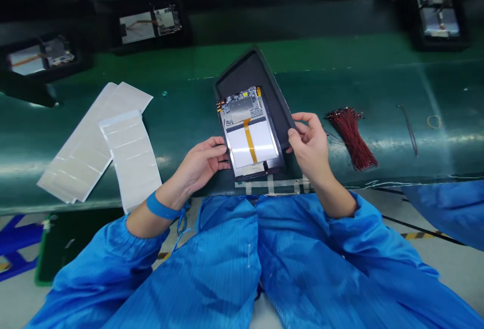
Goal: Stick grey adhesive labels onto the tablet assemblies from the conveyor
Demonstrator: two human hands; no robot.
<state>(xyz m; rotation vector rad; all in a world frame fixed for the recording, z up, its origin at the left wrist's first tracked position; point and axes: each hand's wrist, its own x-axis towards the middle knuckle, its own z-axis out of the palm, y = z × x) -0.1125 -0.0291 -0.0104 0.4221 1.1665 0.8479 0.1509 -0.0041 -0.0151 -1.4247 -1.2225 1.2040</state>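
Observation:
An opened tablet shows its circuit board, silver battery and an orange ribbon cable. It lies tilted across a black tray, partly over the tray's near left side. My left hand has its thumb and fingers closed on the tablet's left edge. On the other side, my right hand pinches the tray's right rim near its lower corner. The fingertips under both edges are hidden.
Sheets of pale labels lie on the green mat at left. To the right are a bundle of dark red wires, a loose wire and a rubber band. Several opened tablets in trays stand farther back.

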